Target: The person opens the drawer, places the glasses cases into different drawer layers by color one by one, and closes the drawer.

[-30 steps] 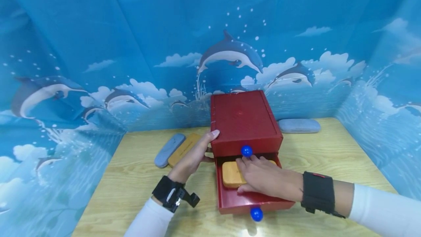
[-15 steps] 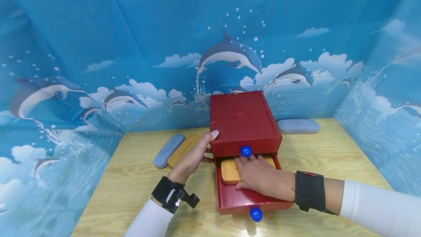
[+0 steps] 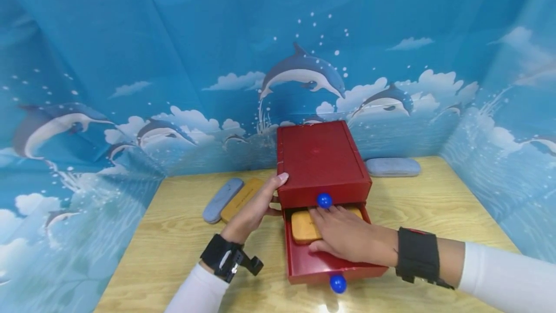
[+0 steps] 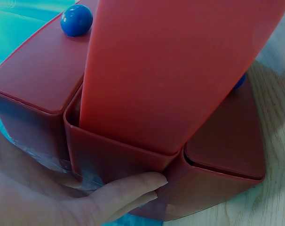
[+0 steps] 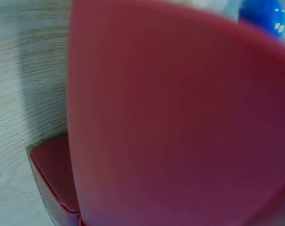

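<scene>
Drawer (image 3: 304,261), glossy red, pulled out; crosswise inside, mustard-yellow eyeglass case (image 3: 302,226), round-cornered, partly covered. Right hand (image 3: 348,236) over it, fingers extended, grip wide. Left hand (image 3: 254,209) braced on red cabinet (image 3: 320,154), fingers straight. Case slightly deeper than a second ago.

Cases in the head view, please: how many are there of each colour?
Blue-grey: 2, the left blue-grey case and the right blue-grey case
Yellow: 2, the outer yellow case and the inner yellow case in the open drawer
Total: 4 cases in sight
</scene>
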`<state>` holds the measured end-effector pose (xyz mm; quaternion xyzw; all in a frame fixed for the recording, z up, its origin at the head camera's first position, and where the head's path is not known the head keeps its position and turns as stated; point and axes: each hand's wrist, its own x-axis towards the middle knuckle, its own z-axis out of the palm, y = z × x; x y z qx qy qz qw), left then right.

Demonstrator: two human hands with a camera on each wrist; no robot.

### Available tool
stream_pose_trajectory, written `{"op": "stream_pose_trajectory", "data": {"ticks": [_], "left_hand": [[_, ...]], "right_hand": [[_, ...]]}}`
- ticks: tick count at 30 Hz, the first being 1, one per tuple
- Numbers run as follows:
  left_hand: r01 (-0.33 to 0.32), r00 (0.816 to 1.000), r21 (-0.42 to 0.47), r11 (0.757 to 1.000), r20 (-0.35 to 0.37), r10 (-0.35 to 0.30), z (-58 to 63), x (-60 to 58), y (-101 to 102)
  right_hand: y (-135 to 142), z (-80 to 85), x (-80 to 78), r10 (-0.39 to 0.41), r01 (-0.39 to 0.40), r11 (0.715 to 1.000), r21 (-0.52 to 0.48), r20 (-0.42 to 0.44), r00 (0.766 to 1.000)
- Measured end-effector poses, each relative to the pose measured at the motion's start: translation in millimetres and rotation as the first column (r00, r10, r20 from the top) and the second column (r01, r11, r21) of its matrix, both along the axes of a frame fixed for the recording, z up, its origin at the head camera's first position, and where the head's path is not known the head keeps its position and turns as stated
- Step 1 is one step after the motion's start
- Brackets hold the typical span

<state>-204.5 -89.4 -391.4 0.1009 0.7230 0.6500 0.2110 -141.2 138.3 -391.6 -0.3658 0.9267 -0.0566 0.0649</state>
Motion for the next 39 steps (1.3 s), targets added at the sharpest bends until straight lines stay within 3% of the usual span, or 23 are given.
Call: {"op": "stream_pose_trajectory", "data": {"ticks": [6, 17, 24, 29, 31, 33, 36, 39], "left_hand": [[0.005, 1.000, 0.005, 1.000, 0.001, -0.005, 0.5, 0.5, 0], [0.022, 1.000, -0.013, 1.000, 0.008, -0.022, 1.1, -0.8, -2], [0.027, 1.000, -0.018, 0.999, 0.009, -0.027, 2.9, -0.3, -1], [0.021, 1.000, -0.013, 1.000, 0.006, -0.021, 3.2, -0.2, 0], [0.017, 1.000, -0.012, 1.000, 0.007, -0.017, 3.1, -0.7, 0], [0.015, 1.000, -0.010, 1.000, 0.009, -0.015, 2.6, -1.1, 1], [0.011, 1.000, -0.013, 1.000, 0.010, -0.011, 2.0, -1.2, 1], [0.011, 1.000, -0.015, 1.000, 0.009, -0.010, 1.1, -0.8, 0]], "right_hand": [[6, 16.1, 10.5, 0.016, -0.017, 1.000, 0.007, 0.060, 0.998], [14, 41.7, 26.0, 0.135, -0.130, 0.990, 0.051, -0.120, 0.983], [18, 64.4, 30.7, 0.137, -0.159, 0.982, -0.099, -0.201, 0.970], [24, 82.1, 27.2, 0.085, -0.192, 0.947, -0.258, -0.376, 0.923], [29, 89.5, 23.4, 0.019, -0.165, 0.931, -0.325, -0.409, 0.912], [34, 96.1, 18.4, -0.080, -0.082, 0.919, -0.385, -0.386, 0.919], [43, 101.4, 8.3, -0.240, 0.095, 0.884, -0.457, -0.270, 0.932], [53, 100.5, -4.0, -0.361, 0.262, 0.827, -0.498, -0.113, 0.926]]}}
